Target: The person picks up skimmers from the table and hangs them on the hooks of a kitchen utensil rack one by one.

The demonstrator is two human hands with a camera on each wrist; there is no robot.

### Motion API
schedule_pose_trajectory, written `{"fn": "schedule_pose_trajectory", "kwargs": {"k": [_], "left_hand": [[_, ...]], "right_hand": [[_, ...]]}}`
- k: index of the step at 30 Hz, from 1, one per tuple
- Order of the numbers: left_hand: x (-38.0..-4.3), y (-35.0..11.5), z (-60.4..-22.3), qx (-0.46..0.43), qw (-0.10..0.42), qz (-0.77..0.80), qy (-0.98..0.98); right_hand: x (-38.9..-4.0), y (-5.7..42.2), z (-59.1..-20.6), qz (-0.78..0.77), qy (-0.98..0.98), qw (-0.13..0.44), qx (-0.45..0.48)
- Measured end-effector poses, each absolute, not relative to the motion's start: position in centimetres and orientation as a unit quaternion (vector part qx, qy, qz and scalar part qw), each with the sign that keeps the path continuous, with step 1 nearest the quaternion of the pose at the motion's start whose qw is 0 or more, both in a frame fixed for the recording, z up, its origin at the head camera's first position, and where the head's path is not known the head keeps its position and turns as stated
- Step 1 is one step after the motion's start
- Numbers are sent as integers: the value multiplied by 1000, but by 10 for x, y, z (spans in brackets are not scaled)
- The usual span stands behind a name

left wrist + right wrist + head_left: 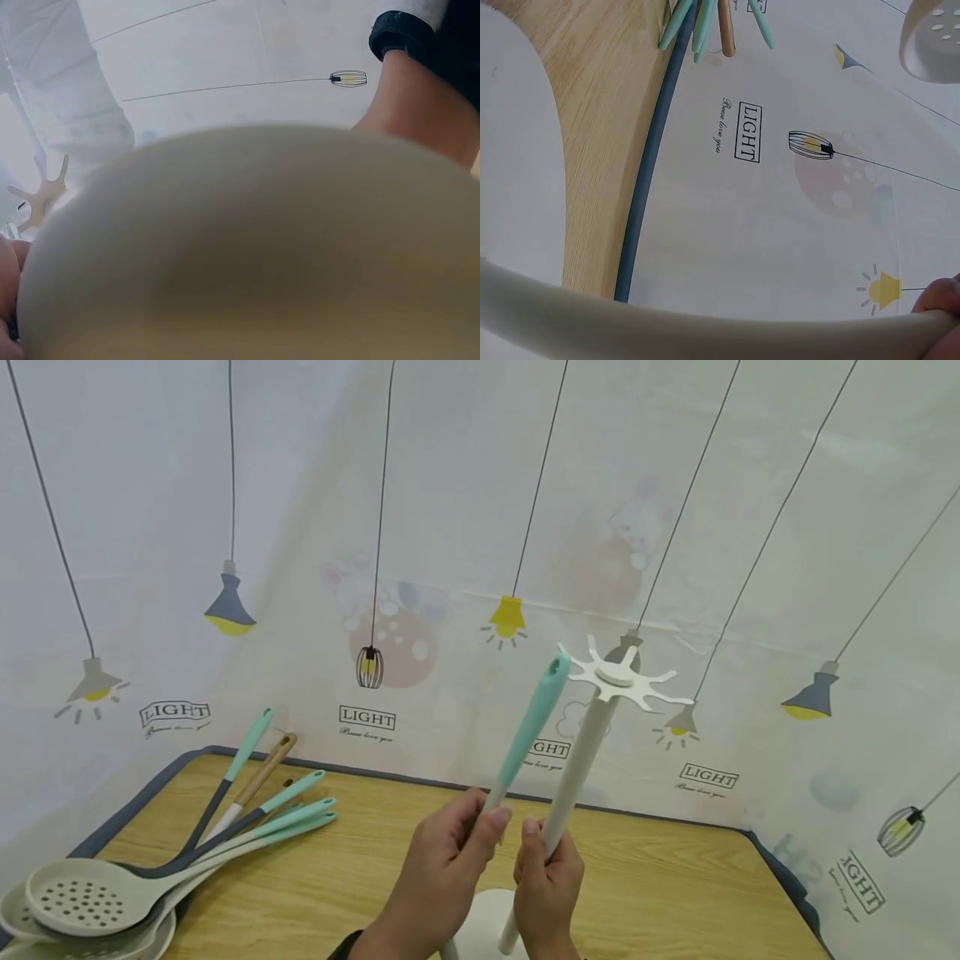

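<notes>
My left hand [442,868] pinches a utensil with a teal handle [532,718] between thumb and fingers, handle end up. Its handle tip overlaps one arm of the hook top [618,677] in the head view. A blurred, rounded cream utensil head [262,240] fills most of the left wrist view. In the right wrist view a perforated cream head [937,41], like a skimmer's, shows at the upper right corner. My right hand [550,881] grips the pale pole [581,760] of a utensil stand, which leans to the right. The stand's round white base [483,927] is partly hidden behind my hands.
At the table's left lies a pile of utensils: a cream skimmer [90,897], several teal handles [296,789] and a brown handle [266,768]. The wood table [675,877] has a dark blue edge [480,789]. Behind it hangs a lamp-printed sheet [450,527].
</notes>
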State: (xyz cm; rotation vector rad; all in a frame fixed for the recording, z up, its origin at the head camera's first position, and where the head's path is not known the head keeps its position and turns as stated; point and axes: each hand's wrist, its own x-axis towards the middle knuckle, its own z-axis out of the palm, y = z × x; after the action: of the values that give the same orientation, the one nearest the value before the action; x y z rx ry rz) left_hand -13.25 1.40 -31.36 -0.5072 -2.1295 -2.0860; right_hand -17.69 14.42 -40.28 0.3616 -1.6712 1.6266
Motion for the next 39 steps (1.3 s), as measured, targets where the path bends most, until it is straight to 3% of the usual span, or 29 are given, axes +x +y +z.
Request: {"fn": "schedule_pose_trajectory", "kwargs": {"k": [39], "left_hand": [[-136,32,-322,-187,61,-679,-707]], "right_hand": [[-174,144,-402,661,-646,359,130]]}}
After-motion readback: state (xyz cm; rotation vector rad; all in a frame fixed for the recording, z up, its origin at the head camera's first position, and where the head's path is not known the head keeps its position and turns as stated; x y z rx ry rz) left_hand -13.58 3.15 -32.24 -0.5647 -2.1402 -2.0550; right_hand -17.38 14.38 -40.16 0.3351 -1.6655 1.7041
